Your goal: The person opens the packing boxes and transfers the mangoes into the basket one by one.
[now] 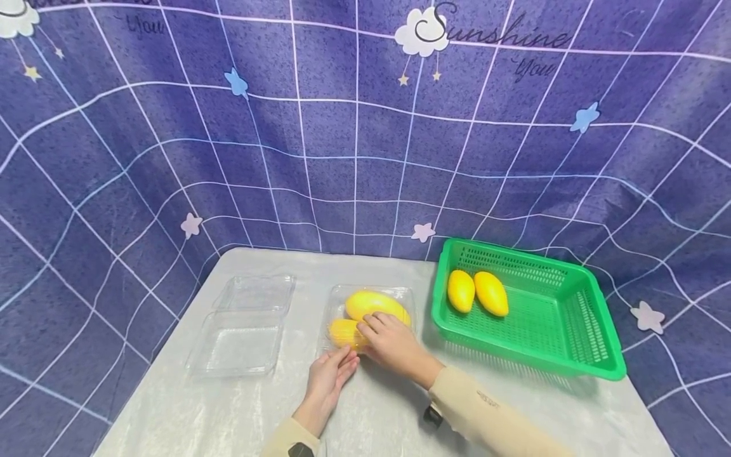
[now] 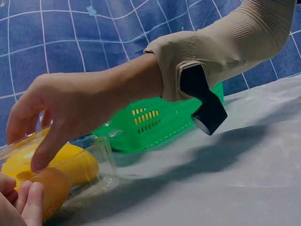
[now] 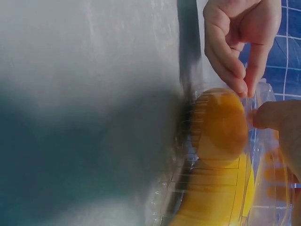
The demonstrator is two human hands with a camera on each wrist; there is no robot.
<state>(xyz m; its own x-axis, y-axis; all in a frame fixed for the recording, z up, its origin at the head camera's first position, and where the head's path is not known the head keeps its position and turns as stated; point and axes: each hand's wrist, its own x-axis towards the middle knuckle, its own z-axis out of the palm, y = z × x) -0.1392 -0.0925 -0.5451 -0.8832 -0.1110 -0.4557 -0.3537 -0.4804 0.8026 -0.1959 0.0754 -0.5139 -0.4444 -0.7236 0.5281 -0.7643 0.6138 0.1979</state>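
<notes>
Two yellow mangoes lie in a clear plastic clamshell box, its lid over them. The back mango lies crosswise behind the front mango, which the hands partly cover. At the front edge my left hand pinches the box's rim between thumb and fingertips, also visible in the right wrist view. My right hand arches over the lid, gripping it with curled fingers. In the left wrist view the right thumb is at the front rim, near the left fingertips.
On the right stands a green plastic basket holding two more mangoes. To the left, another clear clamshell box lies unfolded on the pale table cover. A purple-blue checked curtain hangs behind the table.
</notes>
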